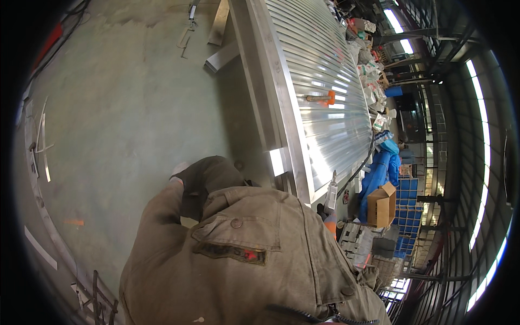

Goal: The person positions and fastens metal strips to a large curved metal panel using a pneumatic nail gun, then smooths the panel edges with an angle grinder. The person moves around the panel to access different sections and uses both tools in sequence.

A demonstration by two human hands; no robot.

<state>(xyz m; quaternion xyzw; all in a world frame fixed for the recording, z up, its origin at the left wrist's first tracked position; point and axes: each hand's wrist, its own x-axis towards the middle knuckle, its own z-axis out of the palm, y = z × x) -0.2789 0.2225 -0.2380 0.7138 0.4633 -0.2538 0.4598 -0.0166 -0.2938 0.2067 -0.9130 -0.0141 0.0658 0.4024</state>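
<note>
My own olive-brown jacket [244, 254] fills the lower middle of the view. My left hand [176, 171] shows only as a pale gloved tip at the end of the sleeve, over the green floor, and its grip is hidden. My right hand [330, 221], in an orange glove, peeks out past the jacket's edge and holds a slim grey tool [331, 190] upright by the near corner of a large ribbed metal panel [325, 70]. A black cable [362, 165] runs from the tool up along the panel's edge. An orange-handled tool [323, 98] lies on the panel.
The panel's steel frame [281, 103] runs diagonally from the top of the view. Loose metal strips [42, 142] lie on the floor [124, 108] at left. At right are a cardboard box [382, 205], blue sheeting [379, 173], blue crates [407, 201] and stacked clutter.
</note>
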